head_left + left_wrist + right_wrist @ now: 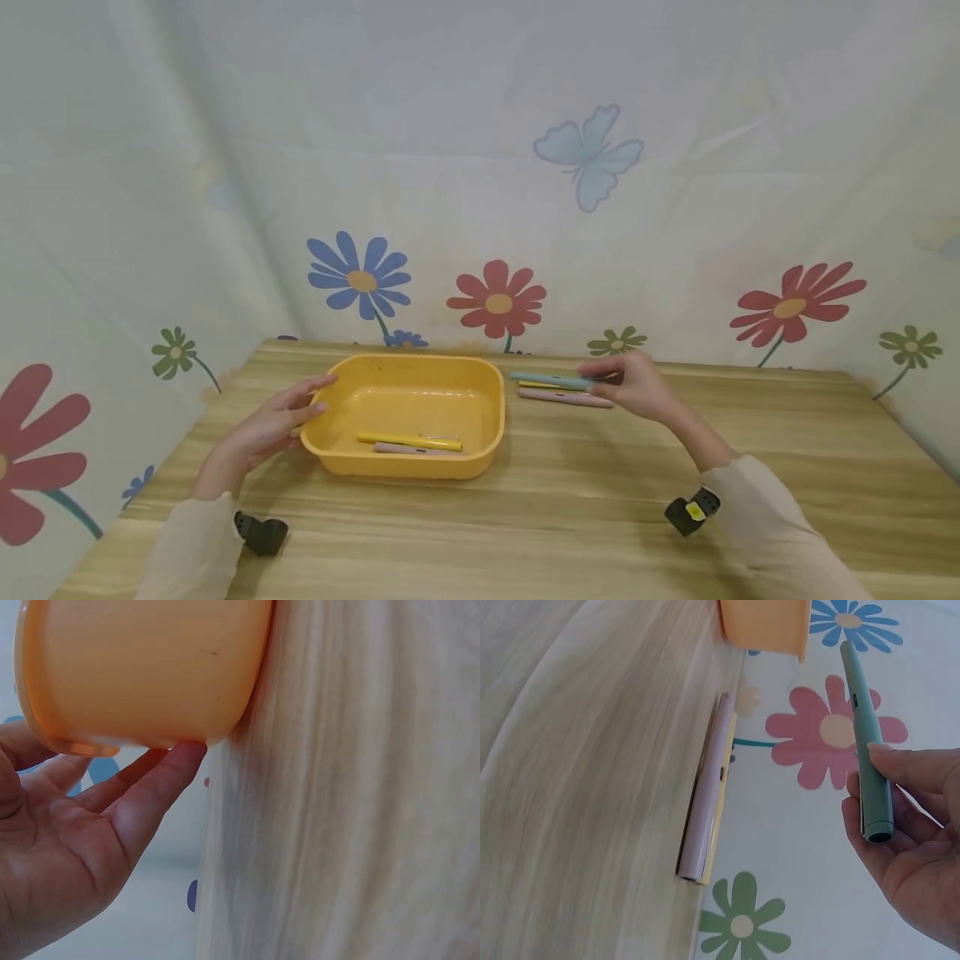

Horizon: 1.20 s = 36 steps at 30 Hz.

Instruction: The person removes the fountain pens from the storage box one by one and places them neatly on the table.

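A yellow plastic basin (pixel 405 465) stands on the table, with a yellow pen (pixel 405 440) and a pale pink pen (pixel 405 449) lying inside. My left hand (pixel 266 427) holds its left end, some fingers at the rim and others against the outer wall (pixel 150 675). My right hand (pixel 633 387) pinches a teal pen (pixel 868 742) between thumb and fingers, lifted off the table. Below and beside that pen, another pink pen (pixel 705 787) and another yellow pen (pixel 531 385) lie on the table, right of the basin; the yellow one is partly hidden.
The wood-grain table (pixel 525 533) ends at the back against a white cloth backdrop (pixel 450 167) printed with flowers and a butterfly. Black wrist cameras (pixel 262 533) sit at both cuffs.
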Motion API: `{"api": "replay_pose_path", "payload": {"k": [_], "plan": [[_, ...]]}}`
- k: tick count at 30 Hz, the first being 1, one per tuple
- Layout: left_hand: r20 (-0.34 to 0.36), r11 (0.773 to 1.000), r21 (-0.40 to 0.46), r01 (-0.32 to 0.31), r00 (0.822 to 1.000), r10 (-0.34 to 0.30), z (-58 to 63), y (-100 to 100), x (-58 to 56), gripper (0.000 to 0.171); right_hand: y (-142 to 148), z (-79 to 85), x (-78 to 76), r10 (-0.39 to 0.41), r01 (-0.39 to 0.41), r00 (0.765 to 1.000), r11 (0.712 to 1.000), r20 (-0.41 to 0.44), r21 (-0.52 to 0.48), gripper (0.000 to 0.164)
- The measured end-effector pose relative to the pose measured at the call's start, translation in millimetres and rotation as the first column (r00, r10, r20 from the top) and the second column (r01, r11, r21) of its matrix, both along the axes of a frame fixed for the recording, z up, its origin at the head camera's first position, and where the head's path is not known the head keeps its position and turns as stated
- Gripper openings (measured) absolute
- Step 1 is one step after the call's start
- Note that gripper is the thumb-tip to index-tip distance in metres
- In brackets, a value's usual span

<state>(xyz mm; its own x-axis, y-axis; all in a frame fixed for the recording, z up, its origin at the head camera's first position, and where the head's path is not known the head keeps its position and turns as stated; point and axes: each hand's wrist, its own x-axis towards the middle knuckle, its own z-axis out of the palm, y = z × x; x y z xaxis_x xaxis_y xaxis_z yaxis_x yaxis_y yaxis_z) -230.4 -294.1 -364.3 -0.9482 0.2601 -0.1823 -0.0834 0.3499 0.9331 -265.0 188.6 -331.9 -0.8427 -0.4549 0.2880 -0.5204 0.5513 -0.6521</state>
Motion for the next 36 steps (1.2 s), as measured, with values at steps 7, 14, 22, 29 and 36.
{"api": "replay_pose_path", "payload": {"k": [7, 14, 22, 29, 36], "plan": [[0.001, 1.0, -0.007, -0.003, 1.0, 0.003, -3.0, 0, -1.3, 0.06, 13, -8.3, -1.8, -0.044, 0.043, 0.998, 0.999, 0.044, 0.023, 0.025], [0.0, 1.0, -0.013, -0.005, 1.0, 0.005, -4.8, -2, -0.9, 0.06, 12, -20.6, -6.9, -0.019, 0.017, 0.999, 0.999, 0.033, 0.043, 0.023], [-0.001, 1.0, -0.013, -0.007, 1.0, 0.007, -3.8, 0, -1.6, 0.06, 10, -27.7, -9.6, 0.017, -0.017, 1.0, 0.997, 0.0, 0.075, 0.019], [-0.011, 1.0, -0.001, 0.0, 1.0, 0.0, -2.8, -1, -0.6, 0.059, 7, -32.8, -14.0, 0.044, -0.039, 0.999, 0.985, -0.028, 0.165, 0.018], [-0.013, 1.0, 0.014, 0.011, 1.0, -0.011, -2.3, -1, -0.5, 0.059, 5, -38.1, -19.1, 0.082, -0.07, 0.996, 0.973, -0.045, 0.22, 0.017]]}}
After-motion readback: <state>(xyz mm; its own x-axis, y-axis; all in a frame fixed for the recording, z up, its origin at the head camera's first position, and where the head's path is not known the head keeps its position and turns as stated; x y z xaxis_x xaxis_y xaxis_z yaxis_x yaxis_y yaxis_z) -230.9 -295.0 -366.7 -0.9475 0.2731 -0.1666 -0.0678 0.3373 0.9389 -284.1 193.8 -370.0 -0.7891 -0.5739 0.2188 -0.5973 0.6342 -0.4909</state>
